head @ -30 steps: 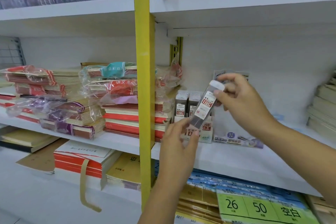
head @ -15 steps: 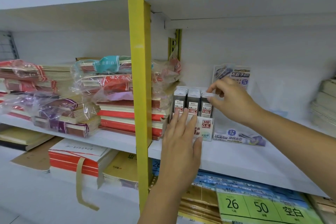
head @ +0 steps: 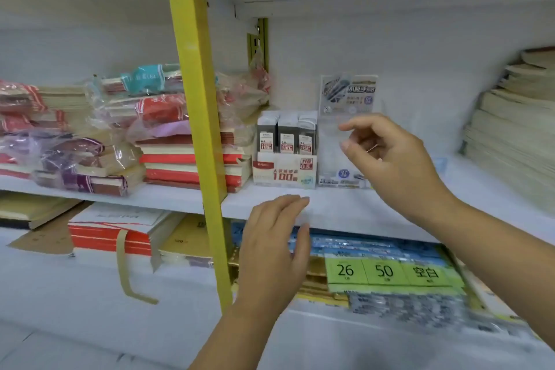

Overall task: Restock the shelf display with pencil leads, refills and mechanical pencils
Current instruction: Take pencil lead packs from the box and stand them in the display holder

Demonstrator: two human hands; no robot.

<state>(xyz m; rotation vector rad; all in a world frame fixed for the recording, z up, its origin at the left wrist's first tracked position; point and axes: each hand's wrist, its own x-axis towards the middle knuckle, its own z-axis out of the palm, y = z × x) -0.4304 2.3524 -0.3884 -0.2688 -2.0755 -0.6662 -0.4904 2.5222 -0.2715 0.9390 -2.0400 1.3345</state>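
Note:
A white display box (head: 283, 170) marked HB 0.5 stands on the middle shelf (head: 345, 210), right of the yellow post. Three grey pencil lead cases (head: 286, 132) stand upright in it, side by side. Right of the box is a clear display stand (head: 348, 99) with a printed card. My right hand (head: 393, 159) hovers in front of that stand, fingers loosely curled, holding nothing. My left hand (head: 276, 246) is lower, in front of the shelf edge, fingers relaxed and empty.
A yellow upright post (head: 195, 117) divides the shelving. Wrapped notebook stacks (head: 126, 126) fill the left of the shelf, and paper stacks (head: 516, 129) the far right. Below lie blue packs with green labels (head: 387, 272) and a red-and-white book stack (head: 114, 234).
The lead case that both hands held a second ago now stands in the display box as the right-hand case. Both hands have let go and drawn back from the box.

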